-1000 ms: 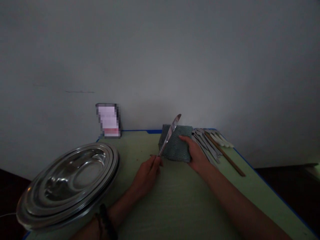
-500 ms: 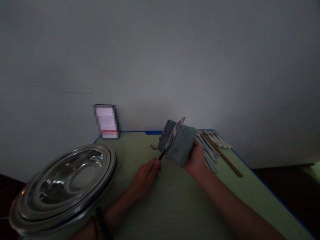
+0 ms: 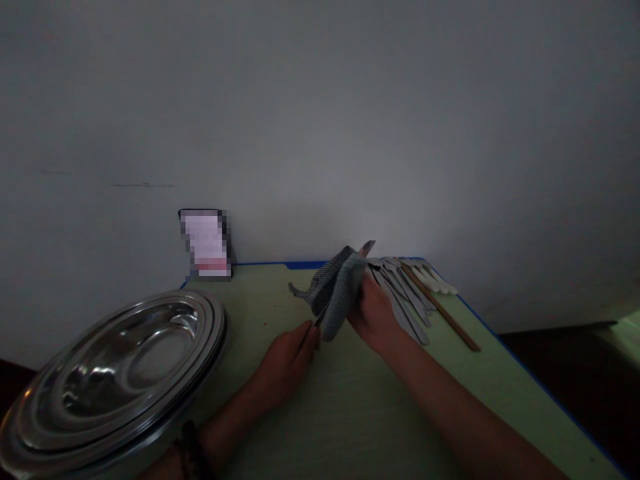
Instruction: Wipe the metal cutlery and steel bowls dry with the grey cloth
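My left hand (image 3: 293, 353) is closed around the handle of a table knife (image 3: 368, 247), whose blade points up and away to the right. A grey-green cloth (image 3: 345, 293) with a checked edge is folded over the middle of the blade, so only the tip shows beyond it. Behind the cloth, my right hand (image 3: 375, 313) grips it from the right side; some of its fingers are hidden. Just right of that hand lie several metal cutlery pieces (image 3: 407, 293), a pair of brown chopsticks (image 3: 445, 313) and several white-handled utensils (image 3: 435, 277).
Nested steel basins (image 3: 210, 327) stand at the left of the pale green table (image 3: 320, 427), which has a blue edge. A phone (image 3: 206, 241) with a blurred screen leans against the grey wall (image 3: 320, 120) at the back left.
The cloth, open and flat behind the blade before, now folds around it and covers most of it. My right hand has moved left, closer to the knife.
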`<state>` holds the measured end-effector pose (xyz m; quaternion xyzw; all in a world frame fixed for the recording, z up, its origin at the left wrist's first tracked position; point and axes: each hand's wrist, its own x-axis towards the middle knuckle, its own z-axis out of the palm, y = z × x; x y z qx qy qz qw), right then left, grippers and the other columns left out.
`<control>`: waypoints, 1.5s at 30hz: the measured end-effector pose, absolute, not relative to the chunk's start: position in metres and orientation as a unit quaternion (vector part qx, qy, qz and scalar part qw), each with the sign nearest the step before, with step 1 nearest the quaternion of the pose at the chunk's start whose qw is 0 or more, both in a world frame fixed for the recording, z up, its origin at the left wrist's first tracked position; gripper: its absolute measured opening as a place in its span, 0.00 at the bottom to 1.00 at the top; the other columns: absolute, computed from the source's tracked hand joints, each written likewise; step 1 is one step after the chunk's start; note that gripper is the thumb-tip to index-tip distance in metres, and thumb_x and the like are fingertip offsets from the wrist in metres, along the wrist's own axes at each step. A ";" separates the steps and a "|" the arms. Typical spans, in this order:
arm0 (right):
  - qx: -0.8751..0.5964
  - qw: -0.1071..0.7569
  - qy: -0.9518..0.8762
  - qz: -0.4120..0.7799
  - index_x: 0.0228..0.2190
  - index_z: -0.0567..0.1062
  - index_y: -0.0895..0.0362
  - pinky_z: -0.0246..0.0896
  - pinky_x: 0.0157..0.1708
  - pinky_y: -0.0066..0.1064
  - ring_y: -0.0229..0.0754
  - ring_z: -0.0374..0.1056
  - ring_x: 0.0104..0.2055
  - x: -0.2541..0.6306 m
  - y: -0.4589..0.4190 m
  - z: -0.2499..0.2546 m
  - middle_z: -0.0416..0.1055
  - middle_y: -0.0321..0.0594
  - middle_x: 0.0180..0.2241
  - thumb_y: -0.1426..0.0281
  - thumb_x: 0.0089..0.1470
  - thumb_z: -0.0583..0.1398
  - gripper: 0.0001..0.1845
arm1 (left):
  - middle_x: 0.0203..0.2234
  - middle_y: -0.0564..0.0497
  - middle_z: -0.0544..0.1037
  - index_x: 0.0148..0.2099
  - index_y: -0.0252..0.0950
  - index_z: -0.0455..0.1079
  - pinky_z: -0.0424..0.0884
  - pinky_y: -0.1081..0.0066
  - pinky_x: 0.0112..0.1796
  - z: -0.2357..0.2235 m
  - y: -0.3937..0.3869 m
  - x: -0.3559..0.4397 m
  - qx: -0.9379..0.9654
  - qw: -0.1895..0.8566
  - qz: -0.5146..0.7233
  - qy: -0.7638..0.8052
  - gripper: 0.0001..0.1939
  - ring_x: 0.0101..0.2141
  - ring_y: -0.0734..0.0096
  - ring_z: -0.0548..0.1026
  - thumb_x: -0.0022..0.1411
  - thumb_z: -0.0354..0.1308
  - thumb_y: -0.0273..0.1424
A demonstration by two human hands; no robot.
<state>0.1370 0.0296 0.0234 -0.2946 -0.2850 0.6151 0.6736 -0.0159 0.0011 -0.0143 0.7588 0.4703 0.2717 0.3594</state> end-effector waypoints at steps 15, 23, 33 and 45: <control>-0.305 0.767 -0.229 0.516 0.32 0.73 0.55 0.68 0.39 0.37 0.42 0.72 0.37 0.171 0.043 0.045 0.76 0.40 0.30 0.51 0.53 0.51 0.22 | 0.20 0.56 0.64 0.29 0.38 0.60 0.60 0.74 0.28 -0.004 -0.027 -0.003 0.723 0.487 0.204 0.446 0.21 0.25 0.72 0.64 0.65 0.39 0.47; -0.329 0.727 -0.215 0.563 0.26 0.71 0.52 0.67 0.38 0.34 0.41 0.70 0.36 0.174 0.047 0.045 0.74 0.33 0.27 0.54 0.50 0.56 0.15 | 0.19 0.57 0.60 0.25 0.38 0.57 0.57 0.74 0.25 -0.003 -0.024 -0.005 0.683 0.518 0.248 0.451 0.21 0.23 0.73 0.60 0.64 0.41 0.46; -0.326 0.758 -0.206 0.526 0.24 0.67 0.53 0.62 0.32 0.27 0.36 0.65 0.30 0.178 0.053 0.027 0.69 0.28 0.23 0.66 0.46 0.59 0.06 | 0.19 0.57 0.59 0.25 0.38 0.57 0.56 0.74 0.24 -0.002 -0.023 -0.002 0.669 0.507 0.272 0.471 0.22 0.22 0.74 0.58 0.62 0.41 0.48; -0.316 0.716 -0.235 0.577 0.31 0.73 0.53 0.65 0.41 0.39 0.45 0.69 0.39 0.161 0.043 0.036 0.75 0.37 0.31 0.59 0.50 0.53 0.13 | 0.19 0.57 0.60 0.25 0.37 0.58 0.55 0.74 0.23 -0.002 -0.021 -0.002 0.656 0.501 0.294 0.481 0.21 0.22 0.74 0.58 0.63 0.42 0.46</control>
